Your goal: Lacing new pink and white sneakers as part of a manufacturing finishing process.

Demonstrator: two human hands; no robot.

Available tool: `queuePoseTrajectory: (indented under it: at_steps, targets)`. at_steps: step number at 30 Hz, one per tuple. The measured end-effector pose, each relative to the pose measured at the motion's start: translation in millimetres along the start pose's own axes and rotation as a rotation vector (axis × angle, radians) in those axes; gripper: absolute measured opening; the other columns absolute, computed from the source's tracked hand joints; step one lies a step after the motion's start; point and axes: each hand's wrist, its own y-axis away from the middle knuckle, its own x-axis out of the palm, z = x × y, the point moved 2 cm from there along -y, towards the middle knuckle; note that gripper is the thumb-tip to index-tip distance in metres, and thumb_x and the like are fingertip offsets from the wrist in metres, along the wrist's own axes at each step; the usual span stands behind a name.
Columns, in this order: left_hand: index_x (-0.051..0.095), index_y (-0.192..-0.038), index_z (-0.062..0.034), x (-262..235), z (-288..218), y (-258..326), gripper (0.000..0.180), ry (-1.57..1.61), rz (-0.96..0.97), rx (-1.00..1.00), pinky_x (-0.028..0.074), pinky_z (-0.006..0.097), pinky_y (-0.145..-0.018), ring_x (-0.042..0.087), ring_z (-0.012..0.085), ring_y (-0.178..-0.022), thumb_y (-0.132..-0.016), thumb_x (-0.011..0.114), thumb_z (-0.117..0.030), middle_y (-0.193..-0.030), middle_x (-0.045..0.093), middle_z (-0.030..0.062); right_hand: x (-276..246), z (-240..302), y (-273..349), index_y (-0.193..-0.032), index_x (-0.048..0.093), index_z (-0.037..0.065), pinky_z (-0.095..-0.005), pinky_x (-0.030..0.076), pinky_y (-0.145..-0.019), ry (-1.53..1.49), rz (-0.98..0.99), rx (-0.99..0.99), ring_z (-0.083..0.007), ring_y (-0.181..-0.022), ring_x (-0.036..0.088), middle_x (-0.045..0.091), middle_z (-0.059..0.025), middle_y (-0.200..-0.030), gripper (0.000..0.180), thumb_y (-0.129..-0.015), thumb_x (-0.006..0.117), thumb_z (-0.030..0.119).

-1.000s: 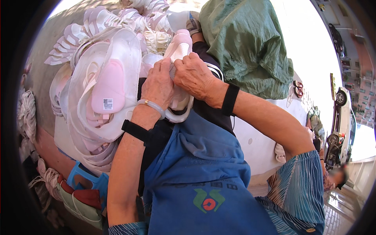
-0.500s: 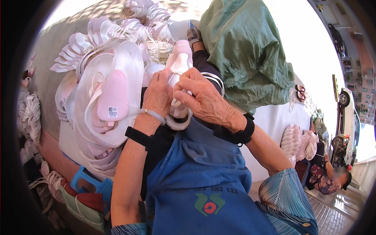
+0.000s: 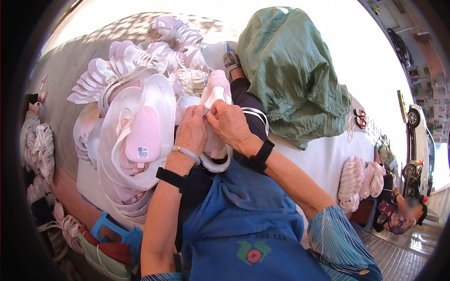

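Observation:
A pink-and-white shoe point(image 3: 216, 91) lies over my lap, toe pointing away from me, its round heel opening close to my apron. My left hand point(image 3: 192, 129) is closed on the shoe's left side. From the right, my right hand point(image 3: 230, 125) presses bent fingers together over the lacing area, almost touching the left fingertips. Whatever those right fingers pinch is hidden behind them. White cord loops point(image 3: 257, 114) cross my dark trouser leg just right of the shoe.
Stacked pink-and-white shoe parts point(image 3: 143, 136) rise on the left, with a white lace bundle point(image 3: 192, 80) beyond. A green sack point(image 3: 293, 70) bulges at the far right. A blue plastic stool point(image 3: 105, 227) stands lower left. Another person point(image 3: 398, 213) sits at the right edge.
My right hand has lowered and turned, bringing its fingers to the left fingertips. My left hand keeps its grip on the shoe. The whole view has shifted slightly.

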Motion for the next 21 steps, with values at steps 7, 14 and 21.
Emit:
queuePoseTrajectory:
  at_steps: [7,14,21]
  targets:
    - [0.053,-0.119,0.0024,-4.9,4.9,-3.2,0.032,0.012,0.017,0.011,0.047,0.043,-0.088,0.056,0.0407,-0.104,-0.088,0.048,0.002,-0.114,0.056,0.0223,5.3,3.5,0.0,-0.085,0.057,-0.002,-0.0499,0.053,-0.066,0.188,-0.025,0.009,-0.0418,-0.073,0.065,0.065,-0.0246,-0.074,0.019,-0.085,0.058,0.017]
    - [0.057,-0.114,0.0007,-7.8,5.3,-4.8,0.026,0.013,0.062,-0.014,0.048,0.042,-0.085,0.058,0.0393,-0.100,-0.089,0.050,0.000,-0.111,0.058,0.0202,9.3,3.1,3.5,-0.087,0.056,-0.001,-0.0474,0.053,-0.064,0.250,-0.026,-0.031,-0.0404,-0.073,0.066,0.065,-0.0224,-0.078,0.017,-0.086,0.057,0.016]
    - [0.058,-0.109,-0.0022,-10.9,-1.2,-4.1,0.025,0.101,0.025,-0.017,0.048,0.043,-0.085,0.059,0.0381,-0.100,-0.086,0.048,0.000,-0.107,0.061,0.0176,14.7,2.3,5.2,-0.088,0.056,0.000,-0.0437,0.054,-0.063,0.289,-0.094,-0.138,-0.0367,-0.071,0.066,0.066,-0.0190,-0.082,0.014,-0.087,0.053,0.013]
